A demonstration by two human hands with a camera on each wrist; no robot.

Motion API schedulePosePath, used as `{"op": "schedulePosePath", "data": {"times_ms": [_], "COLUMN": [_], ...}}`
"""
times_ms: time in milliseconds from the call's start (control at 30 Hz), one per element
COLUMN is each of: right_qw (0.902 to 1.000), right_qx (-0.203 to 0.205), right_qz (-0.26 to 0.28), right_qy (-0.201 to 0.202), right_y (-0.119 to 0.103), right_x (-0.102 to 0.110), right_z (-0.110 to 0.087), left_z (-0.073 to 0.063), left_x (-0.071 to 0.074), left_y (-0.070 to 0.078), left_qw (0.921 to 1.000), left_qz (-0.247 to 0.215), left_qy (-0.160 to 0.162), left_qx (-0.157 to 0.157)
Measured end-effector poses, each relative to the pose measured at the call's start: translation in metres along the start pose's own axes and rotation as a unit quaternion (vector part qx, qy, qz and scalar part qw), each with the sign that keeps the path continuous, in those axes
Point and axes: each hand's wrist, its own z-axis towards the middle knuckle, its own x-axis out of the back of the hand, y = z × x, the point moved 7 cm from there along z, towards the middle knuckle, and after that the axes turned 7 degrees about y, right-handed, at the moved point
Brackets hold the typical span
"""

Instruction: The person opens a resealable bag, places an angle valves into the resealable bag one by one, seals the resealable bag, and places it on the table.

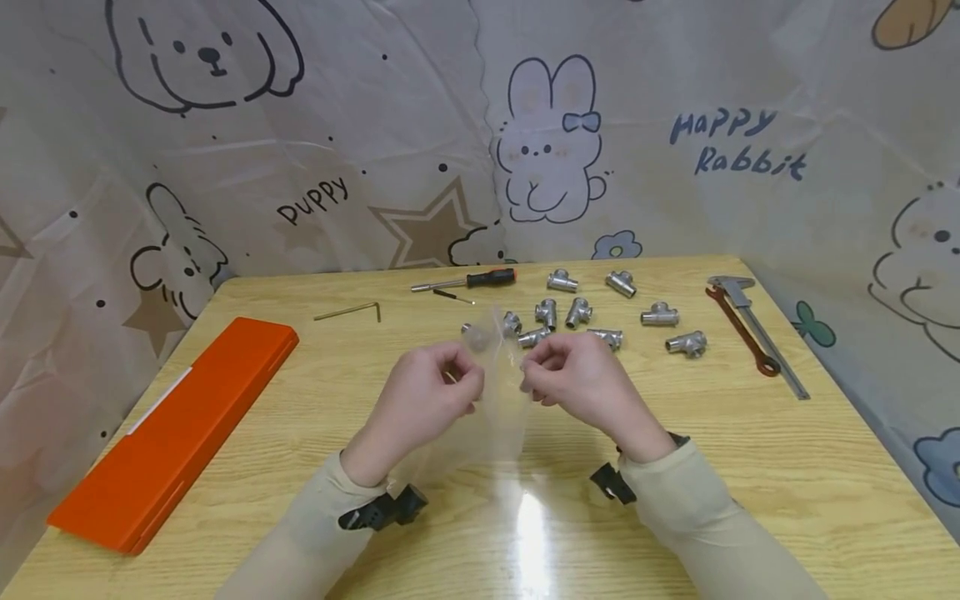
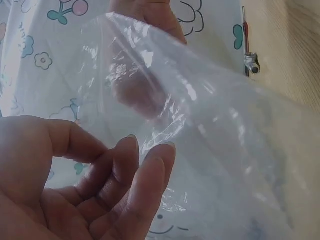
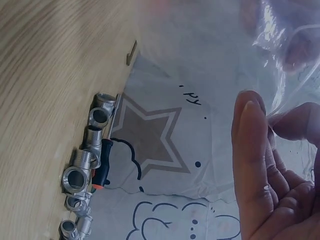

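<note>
While the left hand (image 1: 431, 387) pinched one side of a clear plastic bag (image 1: 504, 421) between thumb and fingers, the right hand (image 1: 588, 379) pinched the opposite side; each grip was drawn together on the thin film. The bag hung between the two hands, above the middle of the worktop (image 1: 750, 483), creased and glossy.

Just beyond the hands, metal pipe fittings (image 1: 686, 344) lay scattered, some partly hidden behind the hands and bag. Behind them, near the far edge, a screwdriver (image 1: 491, 277) with a black handle was noted, with a small thin black tool (image 1: 448, 294) just beside its shaft. Left of these lay a bent hex key (image 1: 348, 311).

At the right, a red wrench (image 1: 742, 327) lay close alongside a metal caliper (image 1: 772, 346). At the left lay a closed orange case (image 1: 195, 425). A printed cloth (image 1: 420, 125) hung behind the worktop.
</note>
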Motion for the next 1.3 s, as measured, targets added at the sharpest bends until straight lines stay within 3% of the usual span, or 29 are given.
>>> {"op": "schedulePosePath", "data": {"times_ms": [133, 333, 433, 600, 700, 1000, 1200, 1300], "right_qw": [1.0, 0.9993, 0.9991, 0.9977, 0.9961, 0.9858, 0.9895, 0.994], "right_qx": [-0.001, 0.013, 0.025, 0.057, 0.073, 0.102, 0.05, 0.017], "right_qz": [-0.004, -0.028, -0.031, -0.033, -0.049, -0.12, -0.127, -0.101], "right_qy": [-0.004, -0.019, -0.016, -0.015, -0.004, 0.059, 0.047, 0.039], "right_y": [0.003, 0.002, 0.0, -0.006, -0.009, -0.009, 0.004, 0.01], "right_x": [-0.004, -0.015, -0.018, -0.02, -0.018, 0.003, 0.02, 0.026], "right_z": [0.002, 0.002, 0.001, -0.002, -0.004, 0.001, 0.008, 0.011], "left_z": [0.001, -0.002, -0.002, -0.003, -0.001, 0.002, 0.006, 0.007], "left_x": [-0.007, -0.018, -0.018, -0.022, -0.021, 0.007, 0.032, 0.043], "left_y": [-0.002, 0.007, 0.006, -0.002, -0.004, 0.002, -0.002, -0.003], "left_qw": [0.9999, 0.9974, 0.9982, 0.998, 0.9969, 0.9931, 0.9932, 0.993], "left_qz": [-0.009, 0.019, 0.02, 0.028, 0.048, 0.115, 0.107, 0.098], "left_qy": [-0.013, -0.028, -0.027, -0.055, -0.059, 0.017, 0.046, 0.065], "left_qx": [0.004, -0.064, -0.049, 0.016, 0.022, -0.02, 0.005, 0.013]}}
